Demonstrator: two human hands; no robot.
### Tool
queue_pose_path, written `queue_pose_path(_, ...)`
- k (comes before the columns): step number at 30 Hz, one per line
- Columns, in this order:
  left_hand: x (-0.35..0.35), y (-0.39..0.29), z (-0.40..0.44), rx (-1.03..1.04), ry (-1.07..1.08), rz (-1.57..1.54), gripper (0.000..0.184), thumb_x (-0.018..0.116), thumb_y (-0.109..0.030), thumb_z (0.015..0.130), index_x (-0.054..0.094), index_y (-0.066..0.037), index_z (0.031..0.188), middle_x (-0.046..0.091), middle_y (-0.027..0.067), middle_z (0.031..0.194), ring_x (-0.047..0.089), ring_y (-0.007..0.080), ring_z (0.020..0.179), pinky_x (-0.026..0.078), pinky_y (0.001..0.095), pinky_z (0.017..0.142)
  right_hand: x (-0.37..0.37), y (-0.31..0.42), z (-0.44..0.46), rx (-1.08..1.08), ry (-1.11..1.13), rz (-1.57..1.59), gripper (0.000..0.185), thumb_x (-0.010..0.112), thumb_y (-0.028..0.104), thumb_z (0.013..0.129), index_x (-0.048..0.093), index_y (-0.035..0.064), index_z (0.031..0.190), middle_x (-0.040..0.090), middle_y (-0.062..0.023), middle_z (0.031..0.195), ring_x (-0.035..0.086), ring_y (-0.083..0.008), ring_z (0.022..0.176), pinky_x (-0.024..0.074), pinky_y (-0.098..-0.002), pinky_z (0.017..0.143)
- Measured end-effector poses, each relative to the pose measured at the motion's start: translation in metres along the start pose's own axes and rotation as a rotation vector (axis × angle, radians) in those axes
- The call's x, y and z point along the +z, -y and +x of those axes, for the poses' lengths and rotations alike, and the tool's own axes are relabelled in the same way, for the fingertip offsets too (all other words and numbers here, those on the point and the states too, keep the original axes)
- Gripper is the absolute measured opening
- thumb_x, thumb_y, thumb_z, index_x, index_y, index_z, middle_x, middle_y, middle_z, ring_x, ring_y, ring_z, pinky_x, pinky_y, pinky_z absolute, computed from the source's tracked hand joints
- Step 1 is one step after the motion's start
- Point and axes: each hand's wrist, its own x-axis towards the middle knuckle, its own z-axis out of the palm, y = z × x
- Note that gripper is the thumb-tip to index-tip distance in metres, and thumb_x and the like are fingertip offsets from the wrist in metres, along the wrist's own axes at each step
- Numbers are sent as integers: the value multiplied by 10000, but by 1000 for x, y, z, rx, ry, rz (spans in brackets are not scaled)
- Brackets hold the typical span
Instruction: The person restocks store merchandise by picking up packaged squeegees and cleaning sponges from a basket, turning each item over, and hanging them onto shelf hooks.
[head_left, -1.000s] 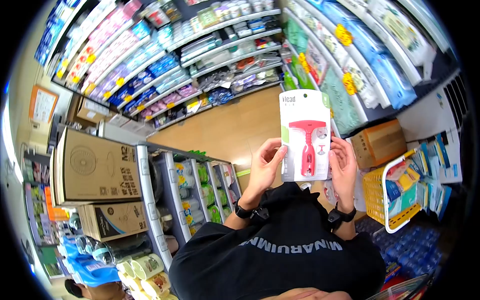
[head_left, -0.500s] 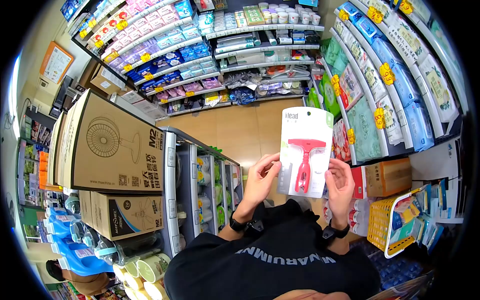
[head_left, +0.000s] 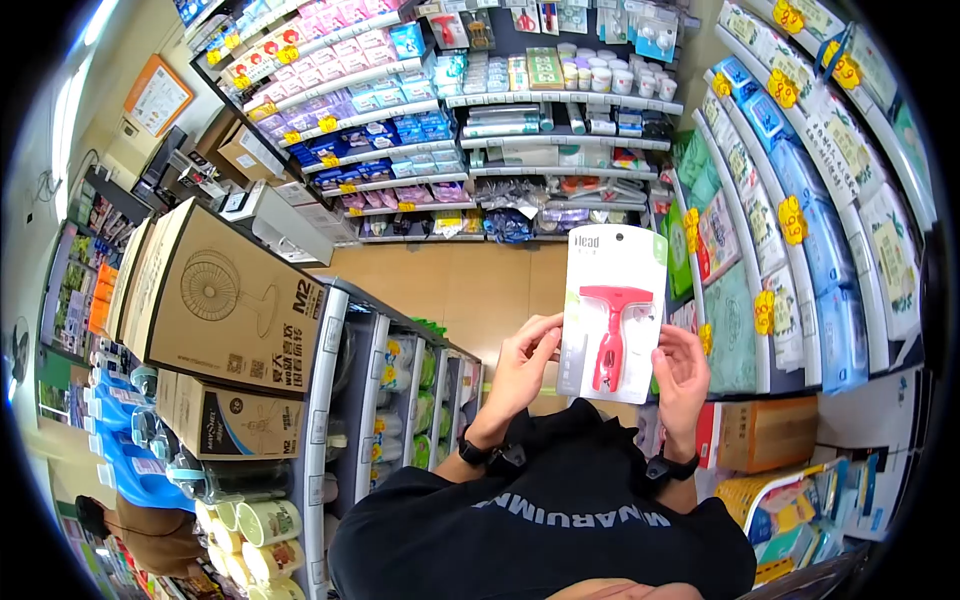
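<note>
A white card pack stands upright in front of my chest, gripped at its lower side edges by both hands. On its front, under clear plastic, is a red T-shaped tool with a wide flat head; its exact kind I cannot tell. My left hand pinches the left edge with thumb and fingers. On the opposite edge my right hand is closed, thumb in front and fingers partly behind the card. Each wrist wears a dark band.
Stocked shelves curve across the far side, with more shelves on the right. Fan boxes are stacked on the left shelf unit. A yellow basket holds packets at lower right. Another person is at lower left.
My view has shifted, so the far shelves sit lower and further right, and more of their top shows. The pack is slightly lower in view, still held by both hands.
</note>
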Motion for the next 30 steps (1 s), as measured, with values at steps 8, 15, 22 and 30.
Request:
queue_pose_path(8,48,22,43,13,-83,-4,282,527,-103,1032,642,24,1256,618,30,1031,607,98,910,508,252,790,-47,-13,56,-31,76,47,340,604,-54,929,537,-47,1262,626,-90,1081,599,-110,982,490,-240,867)
queue_pose_path(15,82,30,60,-28,-118,-29,284,535,-105,1029,642,28,1255,620,38,1020,604,95,910,512,251,784,-83,-27,83,-43,85,-1,248,591,-60,939,640,-32,1180,608,-73,1090,588,-93,932,475,-227,796)
queue_pose_path(22,102,35,78,-92,-55,-78,252,546,-129,1031,661,16,1202,644,46,1129,608,89,926,513,248,771,-106,-25,99,-102,58,-99,179,587,-57,946,675,-43,1102,611,-92,1112,606,-116,960,490,-241,831)
queue_pose_path(30,119,58,97,-152,187,-139,460,574,-249,1029,468,-16,1411,579,85,1317,553,149,1187,454,335,1013,-113,-69,106,156,63,67,205,582,-31,968,626,-39,1169,669,-87,1100,632,-127,1020,483,-249,927)
